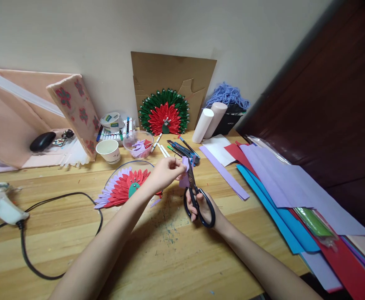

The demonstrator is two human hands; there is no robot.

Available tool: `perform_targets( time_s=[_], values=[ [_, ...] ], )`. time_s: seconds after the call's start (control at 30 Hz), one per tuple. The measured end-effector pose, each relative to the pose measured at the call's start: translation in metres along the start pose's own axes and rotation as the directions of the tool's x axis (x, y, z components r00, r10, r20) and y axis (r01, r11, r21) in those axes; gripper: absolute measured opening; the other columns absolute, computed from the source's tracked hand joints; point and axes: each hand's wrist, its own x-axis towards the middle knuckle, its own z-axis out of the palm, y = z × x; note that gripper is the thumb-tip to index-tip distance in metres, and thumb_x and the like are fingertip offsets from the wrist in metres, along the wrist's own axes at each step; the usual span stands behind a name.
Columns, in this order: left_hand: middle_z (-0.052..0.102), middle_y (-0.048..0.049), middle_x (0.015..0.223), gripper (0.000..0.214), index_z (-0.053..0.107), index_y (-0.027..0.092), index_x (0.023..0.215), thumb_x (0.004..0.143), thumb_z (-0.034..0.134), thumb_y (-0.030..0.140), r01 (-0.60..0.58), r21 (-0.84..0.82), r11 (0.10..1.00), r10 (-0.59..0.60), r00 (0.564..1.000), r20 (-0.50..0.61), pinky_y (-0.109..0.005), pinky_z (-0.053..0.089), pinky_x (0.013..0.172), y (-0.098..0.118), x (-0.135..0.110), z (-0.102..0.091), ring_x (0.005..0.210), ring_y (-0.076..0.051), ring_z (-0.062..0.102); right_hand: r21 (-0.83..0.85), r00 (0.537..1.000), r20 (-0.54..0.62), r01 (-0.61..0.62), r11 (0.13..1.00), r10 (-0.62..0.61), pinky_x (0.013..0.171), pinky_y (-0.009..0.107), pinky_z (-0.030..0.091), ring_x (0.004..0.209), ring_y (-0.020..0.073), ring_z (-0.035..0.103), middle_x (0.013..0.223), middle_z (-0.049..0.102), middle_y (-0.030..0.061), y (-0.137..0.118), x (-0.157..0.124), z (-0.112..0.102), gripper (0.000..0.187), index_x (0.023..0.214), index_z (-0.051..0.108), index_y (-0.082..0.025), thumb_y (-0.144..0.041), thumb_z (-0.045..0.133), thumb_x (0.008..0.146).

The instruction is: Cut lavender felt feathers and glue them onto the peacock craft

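Note:
My left hand pinches a small piece of purple paper above the middle of the table. Black-handled scissors are in my right hand, with fingers through the loops and the blades pointing away from me against the paper. Whether the blades are parted I cannot make out. Left of my hands lies a round paper peacock with red and purple petals and a green centre, partly covered by my left forearm. A clear bowl behind it holds purple and red scraps.
A finished-looking green and red fan leans on cardboard at the wall. Coloured paper sheets lie right, a glue gun with its cord left. A paper cup, pens and two rolls stand or lie behind.

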Motion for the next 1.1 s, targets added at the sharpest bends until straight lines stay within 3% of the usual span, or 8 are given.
perform_targets(
  time_s=[0.43,0.63,0.87,1.1],
  values=[
    [0.061,-0.0015,0.065,0.009,0.060,0.012,0.070,0.073,0.057,0.019,0.031,0.011,0.999,-0.031,0.999,0.019,-0.021,0.046,0.056,0.000,-0.002,0.004,0.057,-0.010,0.057,0.037,0.999,0.033,0.038,0.999,-0.040,0.040,0.022,0.040,0.038,0.0103,0.049,0.047,0.045,-0.0050,0.000,0.002,0.003,0.078,0.074,0.049,-0.017,-0.091,0.032,0.054],
    [0.060,-0.0013,0.064,0.011,0.060,0.012,0.070,0.075,0.056,0.021,0.030,0.015,0.999,-0.030,0.999,0.044,-0.022,0.045,0.058,0.000,-0.001,0.003,0.057,-0.009,0.055,0.041,1.000,0.011,0.013,0.999,-0.014,0.036,0.020,0.037,0.034,0.0084,0.045,0.044,0.042,-0.0071,-0.001,0.002,0.003,0.075,0.072,0.047,-0.017,-0.089,0.042,0.051],
    [0.059,-0.0005,0.062,0.011,0.058,0.012,0.069,0.075,0.055,0.021,0.039,-0.027,0.999,-0.039,0.999,0.024,-0.022,0.045,0.056,0.000,-0.001,0.003,0.055,-0.009,0.055,0.009,0.998,-0.051,0.020,1.000,-0.019,0.035,0.017,0.035,0.034,0.0060,0.043,0.044,0.041,-0.0077,0.000,0.000,0.000,0.066,0.074,0.047,-0.017,-0.081,0.049,0.060],
    [0.058,0.0005,0.061,0.011,0.057,0.012,0.068,0.075,0.056,0.020,-0.010,-0.063,0.998,0.004,0.996,-0.084,-0.023,0.045,0.059,0.001,0.000,0.002,0.055,-0.009,0.055,0.002,0.987,-0.153,-0.038,0.999,0.038,0.030,0.016,0.032,0.031,0.0056,0.039,0.041,0.041,-0.0080,-0.011,0.002,0.004,0.064,0.068,0.047,-0.018,-0.079,0.058,0.054]
  ],
)
